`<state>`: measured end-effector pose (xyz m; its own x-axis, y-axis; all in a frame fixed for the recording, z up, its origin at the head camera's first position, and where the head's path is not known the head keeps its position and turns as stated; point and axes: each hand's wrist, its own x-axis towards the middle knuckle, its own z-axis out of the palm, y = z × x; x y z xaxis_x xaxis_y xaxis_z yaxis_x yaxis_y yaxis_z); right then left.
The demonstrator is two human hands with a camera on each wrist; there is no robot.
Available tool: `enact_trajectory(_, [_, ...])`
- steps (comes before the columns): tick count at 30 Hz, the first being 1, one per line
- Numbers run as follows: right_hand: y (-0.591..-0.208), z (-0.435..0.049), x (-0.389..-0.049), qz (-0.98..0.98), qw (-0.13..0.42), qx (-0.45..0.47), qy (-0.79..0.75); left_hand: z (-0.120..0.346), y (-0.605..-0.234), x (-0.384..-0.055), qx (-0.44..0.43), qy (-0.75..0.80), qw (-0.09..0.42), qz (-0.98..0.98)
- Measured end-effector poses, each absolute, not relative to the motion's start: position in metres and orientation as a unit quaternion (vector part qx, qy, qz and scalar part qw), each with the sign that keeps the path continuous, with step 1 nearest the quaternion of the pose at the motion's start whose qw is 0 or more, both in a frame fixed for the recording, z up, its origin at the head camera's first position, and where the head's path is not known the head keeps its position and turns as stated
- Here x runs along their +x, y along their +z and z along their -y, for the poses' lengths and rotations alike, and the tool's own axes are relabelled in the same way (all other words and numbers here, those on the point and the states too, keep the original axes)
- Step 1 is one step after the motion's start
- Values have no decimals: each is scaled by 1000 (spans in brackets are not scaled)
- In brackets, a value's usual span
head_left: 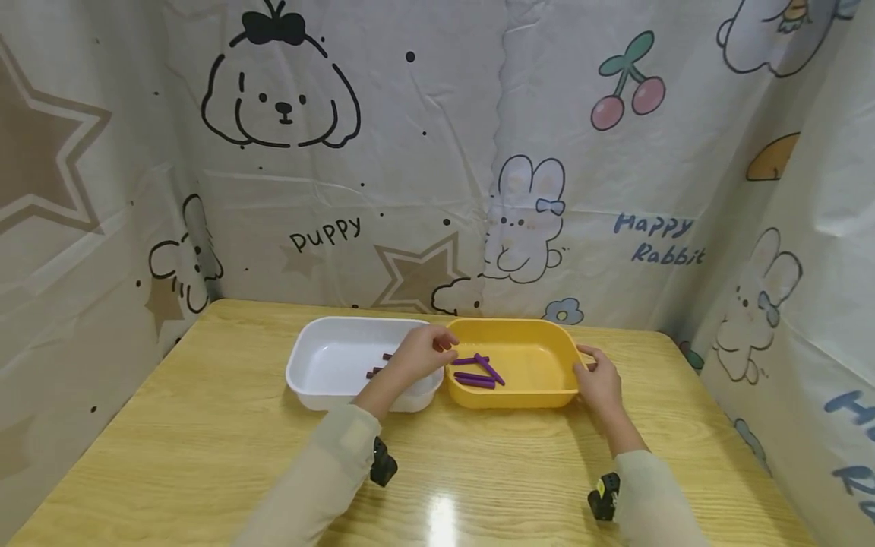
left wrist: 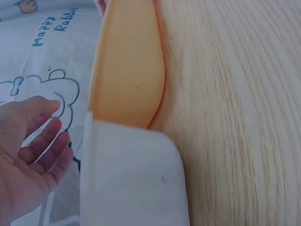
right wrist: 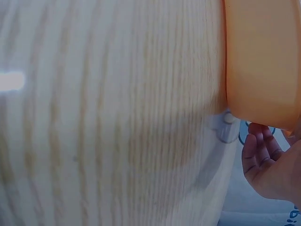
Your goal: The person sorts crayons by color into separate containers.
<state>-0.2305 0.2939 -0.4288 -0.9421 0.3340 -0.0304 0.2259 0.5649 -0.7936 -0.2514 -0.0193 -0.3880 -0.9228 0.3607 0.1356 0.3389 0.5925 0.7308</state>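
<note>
A white plastic tub [head_left: 321,400] and a yellow plastic tub [head_left: 526,399] stand end to end on the table. Several slim purple crayon-like sticks [head_left: 476,381] lie in the left part of the yellow tub. Dark brown sticks [head_left: 374,372] show in the white one, partly hidden behind the left arm. My left hand [head_left: 418,351] hovers over the place where the tubs meet, its fingers loosely bent; in the left wrist view nothing is between them. At the yellow tub's right end, my right hand [head_left: 600,380] holds the rim, thumb on top and fingers against the outer wall.
The wood-grain table [head_left: 225,425] extends around both tubs. A printed cloth [head_left: 410,152] hangs behind the table's back edge and along both sides. Each wrist carries a small black camera [head_left: 383,462].
</note>
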Motion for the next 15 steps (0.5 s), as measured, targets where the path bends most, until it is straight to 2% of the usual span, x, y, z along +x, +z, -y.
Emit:
enact_trajectory(7, [-422, -298, -231, 901, 50, -137, 410, 42, -382, -248, 157, 421, 5, -893])
enact_trajectory(15, [-416, -307, -227, 913, 72, -123, 381, 72, -370, -245, 136, 397, -5, -908])
